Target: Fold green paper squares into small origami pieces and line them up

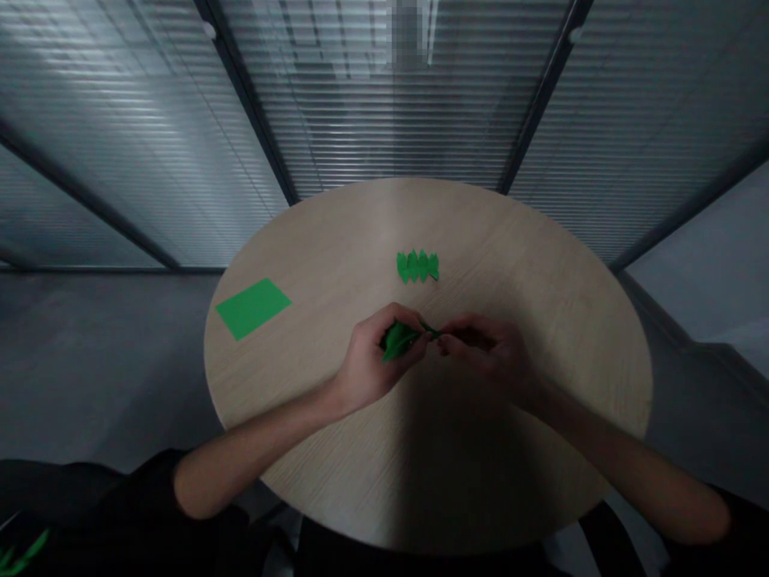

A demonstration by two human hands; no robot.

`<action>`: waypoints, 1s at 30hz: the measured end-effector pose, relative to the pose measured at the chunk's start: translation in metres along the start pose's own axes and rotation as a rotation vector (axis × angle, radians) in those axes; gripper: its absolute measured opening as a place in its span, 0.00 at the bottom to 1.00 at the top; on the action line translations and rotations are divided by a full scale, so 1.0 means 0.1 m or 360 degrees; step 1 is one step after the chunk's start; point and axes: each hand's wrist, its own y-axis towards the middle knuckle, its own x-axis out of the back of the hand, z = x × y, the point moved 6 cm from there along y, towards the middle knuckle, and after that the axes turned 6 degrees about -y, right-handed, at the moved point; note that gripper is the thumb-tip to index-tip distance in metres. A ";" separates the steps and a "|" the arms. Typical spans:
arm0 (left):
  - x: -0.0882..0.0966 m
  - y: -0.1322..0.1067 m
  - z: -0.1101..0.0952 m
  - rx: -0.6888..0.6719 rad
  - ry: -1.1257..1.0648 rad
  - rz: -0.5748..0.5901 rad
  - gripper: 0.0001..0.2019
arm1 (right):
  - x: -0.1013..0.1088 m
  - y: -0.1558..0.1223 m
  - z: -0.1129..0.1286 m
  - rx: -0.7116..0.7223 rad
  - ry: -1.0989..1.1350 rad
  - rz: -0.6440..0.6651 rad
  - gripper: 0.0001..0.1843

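Over the middle of the round table, my left hand is closed around a folded green paper piece, its fingers curled about it. My right hand pinches the narrow right tip of that same piece, and the fingertips of both hands nearly meet there. Just beyond the hands lies a green zigzag-edged paper piece, made of several pointed segments side by side. A flat green sheet of paper rests near the table's left edge, apart from both hands.
The round wooden table stands close to glass partitions with blinds. Grey floor shows to the left. Something green appears at the lower left corner, over dark cloth. A shadow falls on the table below my hands.
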 end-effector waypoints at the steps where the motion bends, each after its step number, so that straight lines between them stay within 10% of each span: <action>1: 0.00 0.00 0.00 0.0004 0.0008 0.0000 0.04 | 0.00 0.00 0.00 -0.0013 0.0023 0.0010 0.09; 30: 0.02 0.00 0.05 0.0157 0.0076 -0.0093 0.06 | -0.03 0.00 0.00 -0.0038 0.0056 0.0044 0.11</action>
